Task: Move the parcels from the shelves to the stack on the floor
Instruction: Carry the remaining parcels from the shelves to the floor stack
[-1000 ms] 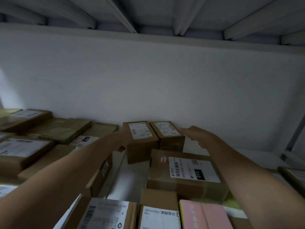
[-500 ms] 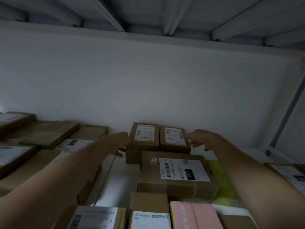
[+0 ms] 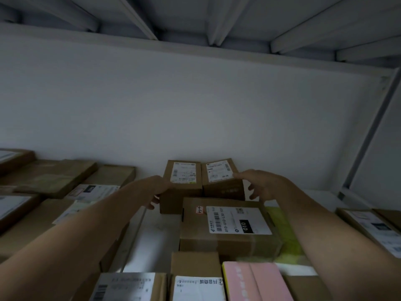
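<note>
- A person's left hand (image 3: pixel 157 189) lies against the outer side of the left small parcel (image 3: pixel 183 185) (finger set unclear); the right hand (image 3: pixel 263 184), fingers spread, touches a corner of the right small parcel (image 3: pixel 221 181).
- The pair stand touching at the back of the shelf (image 3: pixel 156 235), between both hands, long axes pointing away, each hand equally near.

A small brown box (image 3: pixel 183 185) and its twin (image 3: pixel 221 181) stand side by side at centre frame, labels up, behind a larger box (image 3: pixel 225 230).
</note>
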